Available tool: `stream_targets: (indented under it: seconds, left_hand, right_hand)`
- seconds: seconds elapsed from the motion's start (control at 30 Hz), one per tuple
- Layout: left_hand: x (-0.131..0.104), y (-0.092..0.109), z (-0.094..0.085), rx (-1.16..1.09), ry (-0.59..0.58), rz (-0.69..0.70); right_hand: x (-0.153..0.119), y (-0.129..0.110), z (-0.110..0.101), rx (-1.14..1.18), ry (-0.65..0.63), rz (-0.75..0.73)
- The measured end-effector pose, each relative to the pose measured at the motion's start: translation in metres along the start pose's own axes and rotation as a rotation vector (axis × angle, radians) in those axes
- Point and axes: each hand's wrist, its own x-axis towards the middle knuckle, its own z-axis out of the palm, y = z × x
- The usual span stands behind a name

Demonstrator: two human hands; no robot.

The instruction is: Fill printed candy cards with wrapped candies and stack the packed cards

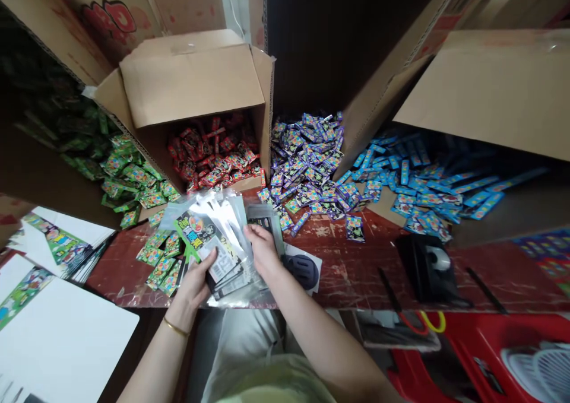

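Note:
Near the table's front edge, my left hand (pixel 198 278) grips a stack of clear plastic bags (pixel 229 219) with printed green and black cards (pixel 200 231) inside, its thumb on top. My right hand (pixel 262 248) is closed at the right side of the same bags, fingers pinched on their edge. Small green packets (pixel 162 260) lie just left of the bags. Purple packets (pixel 307 159) spill from behind them toward the right. A dark oval object (pixel 303 270) rests on a white sheet beside my right wrist.
Open cartons hold green packets (pixel 127 168), red packets (pixel 214 154) and blue packets (pixel 423 177). A black device (pixel 430 266) stands on the red table (pixel 347 272). White boards (pixel 66 332) lie at left; a red stool (pixel 481 355) is below right.

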Motion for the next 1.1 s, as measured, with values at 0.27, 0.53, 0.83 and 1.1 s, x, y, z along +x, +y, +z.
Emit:
stream_targets:
  seconds: [0.27,0.53,0.83,1.1]
  left_hand:
    - [0.000,-0.005,0.006,0.116,0.004,0.042]
    - [-0.004,-0.005,0.021,0.033,-0.001,-0.071]
    - [-0.012,-0.012,0.033,-0.045,-0.066,-0.069]
    - [-0.014,-0.016,0.027,-0.150,-0.031,-0.146]
  right_hand:
    - [0.005,-0.003,-0.026,-0.025,0.043,0.013]
    - [-0.007,-0.041,-0.024,-0.212,-0.134,-0.067]
    - [-0.013,-0.065,-0.017,-0.447,-0.274,-0.269]
    - [-0.022,-0.112,-0.012,-0.427,-0.163,-0.392]
